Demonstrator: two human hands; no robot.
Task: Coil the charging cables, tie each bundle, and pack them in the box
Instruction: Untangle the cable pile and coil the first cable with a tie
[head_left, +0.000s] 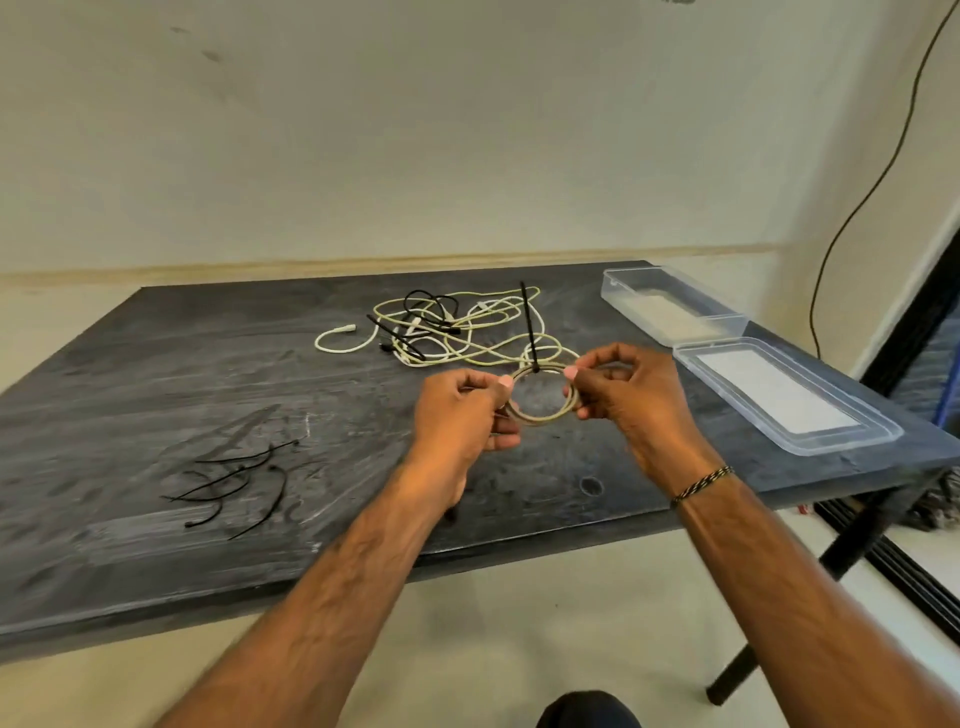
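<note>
hands gripping coiled cable, mid-table

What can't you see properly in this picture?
Head view:
- Sides of the coiled cable: hidden under the left hand and right hand.
- Plugs in the loose cables: too small, tangled.
- Wall wire: cut off by the top edge.
- Inside the box: blurred.

Blocked at the far centre by a tangle of loose cables. Spare zip ties scattered near left. Far right edge taken by open clear box and lid, apparently touching. Bare table between.
</note>
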